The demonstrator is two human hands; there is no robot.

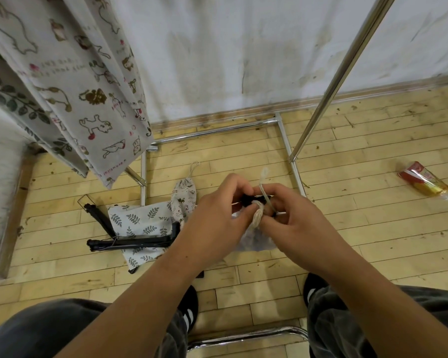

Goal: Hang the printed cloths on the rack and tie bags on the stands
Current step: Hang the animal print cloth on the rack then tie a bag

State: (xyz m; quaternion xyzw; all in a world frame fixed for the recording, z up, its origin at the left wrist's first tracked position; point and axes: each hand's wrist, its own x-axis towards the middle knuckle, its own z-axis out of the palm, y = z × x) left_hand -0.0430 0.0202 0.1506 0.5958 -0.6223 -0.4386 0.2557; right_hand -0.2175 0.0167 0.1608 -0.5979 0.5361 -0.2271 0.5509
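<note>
Small bag (256,240): pale, hangs under both hands at mid-frame, clear of the floor; neck gathered and wrapped with cord.
Cord (263,188): cream, wound round the bag neck, one loop sticks up between the hands.
Black stand (247,201): thin dark piece, only a short stretch shows between the fingertips, touching the bag neck.
Left hand (215,213): fingers curled, gripping the black stand against the bag neck.
Right hand (295,215): thumb and fingers pinch the cord just beside the neck; exact finger placement partly hidden.
Leaf bag (140,223): white with grey-green leaf print, flat on the floor, left of the hands.
Animal bag (184,197): small, cat print, on the floor touching the leaf bag's right corner, drawstring loop pointing to the wall.
Spare stands (130,242): black, folded, on the floor; one lies across the leaf bag, another just left of it.
Rack (344,71): chrome, slanted pole at right, base bars on the floor beyond the bags.
Printed cloths (88,86): animal and leaf prints, hang at upper left, lower edge above the rack base.
Wrapper (424,182): red and yellow, on the floor at far right, well apart from the bags.
Shoes (189,308): black with white stripes, below the hands.
Chrome tube (246,337): bottom edge, between the shoes.
Floor (347,241): light wood boards, speckled with dirt.
</note>
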